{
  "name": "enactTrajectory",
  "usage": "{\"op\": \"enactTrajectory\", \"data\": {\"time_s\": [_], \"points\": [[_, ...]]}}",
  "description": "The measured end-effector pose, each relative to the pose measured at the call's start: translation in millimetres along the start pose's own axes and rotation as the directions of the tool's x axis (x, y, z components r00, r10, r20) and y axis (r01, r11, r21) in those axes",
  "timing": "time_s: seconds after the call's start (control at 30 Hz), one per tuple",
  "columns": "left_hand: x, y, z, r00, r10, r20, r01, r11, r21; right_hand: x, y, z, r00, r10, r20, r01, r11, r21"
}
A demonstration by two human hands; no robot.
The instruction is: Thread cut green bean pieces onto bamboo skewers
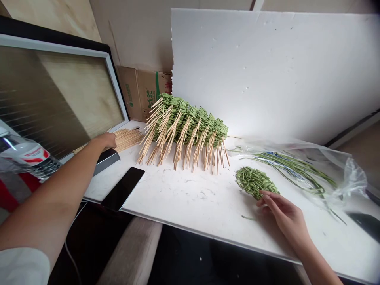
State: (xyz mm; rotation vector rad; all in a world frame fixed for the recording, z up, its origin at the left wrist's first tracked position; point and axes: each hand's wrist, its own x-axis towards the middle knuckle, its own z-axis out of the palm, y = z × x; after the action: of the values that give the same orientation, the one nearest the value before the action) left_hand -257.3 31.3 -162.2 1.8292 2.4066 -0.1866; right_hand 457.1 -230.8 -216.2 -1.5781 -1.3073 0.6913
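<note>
My left hand (107, 140) reaches to the loose pile of thin bamboo skewers (127, 139) at the left; its fingers are curled and mostly hidden, so what they grip does not show. My right hand (283, 211) is at the near edge of a heap of short-cut green stems (254, 181), which look like garlic scape pieces. Its thumb and fingertips are drawn together there, and anything between them is too small to make out. Behind, a large stack of finished skewers (190, 122) carries rows of green pieces, bare stick ends pointing toward me.
A phone (124, 189) lies near the table's front edge, beside a dark box (107, 160). A water bottle (28, 154) and a framed screen (62, 87) stand left. Long green stems (292, 168) lie in a clear plastic bag (347, 174) at right. A white board (267, 71) stands behind.
</note>
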Motion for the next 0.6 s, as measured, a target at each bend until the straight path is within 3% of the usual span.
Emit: {"op": "enactTrajectory", "data": {"time_s": [0.2,0.6], "points": [[-1.2,-3.7,-3.3,0.999,-0.013,0.040,0.011,0.999,0.045,1.5,5.7,-0.6,1.000,0.012,0.006,-0.012,1.000,-0.010],[-0.8,-10.4,2.1,0.994,-0.039,0.106,0.043,0.998,-0.039,1.1,4.2,0.5,1.000,0.021,0.019,-0.021,1.000,-0.010]]}}
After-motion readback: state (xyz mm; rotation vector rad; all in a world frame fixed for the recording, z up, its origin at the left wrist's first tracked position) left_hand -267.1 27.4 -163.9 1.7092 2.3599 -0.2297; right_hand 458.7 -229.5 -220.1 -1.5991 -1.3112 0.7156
